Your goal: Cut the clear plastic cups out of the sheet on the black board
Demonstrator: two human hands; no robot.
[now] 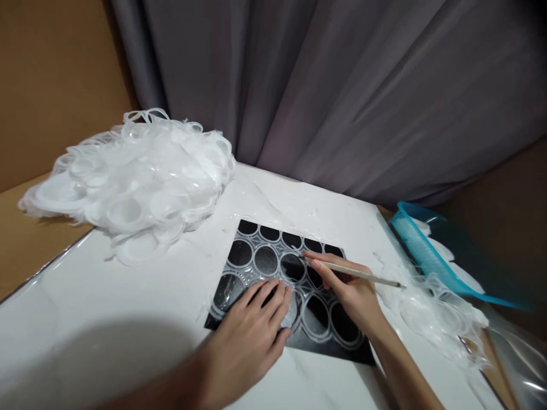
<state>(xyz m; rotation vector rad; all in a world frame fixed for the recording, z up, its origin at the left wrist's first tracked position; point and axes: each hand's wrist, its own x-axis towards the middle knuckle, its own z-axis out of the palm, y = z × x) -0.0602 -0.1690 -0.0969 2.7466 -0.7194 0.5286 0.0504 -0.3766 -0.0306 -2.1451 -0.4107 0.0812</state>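
A black rectangular sheet (316, 348) lies on the white table, covered with rows of translucent whitish rings joined by thin webbing. My left hand (256, 327) lies flat on its lower left part, fingers stretched over the rings. In my right hand (348, 282) is a slim pen-like tool (363, 273) with a pale shaft, pinched near its front end. Its tip points left, close to a ring in the upper middle of the sheet. I cannot tell what kind of tip it has, or whether it touches the ring.
A large heap of translucent ring-patterned sheets (149, 176) stands at the back left of the white table (123, 310). More translucent scraps (436, 310) lie at the right. Beyond them is a blue basket (421, 245) holding white pieces. A grey curtain (299, 85) hangs behind.
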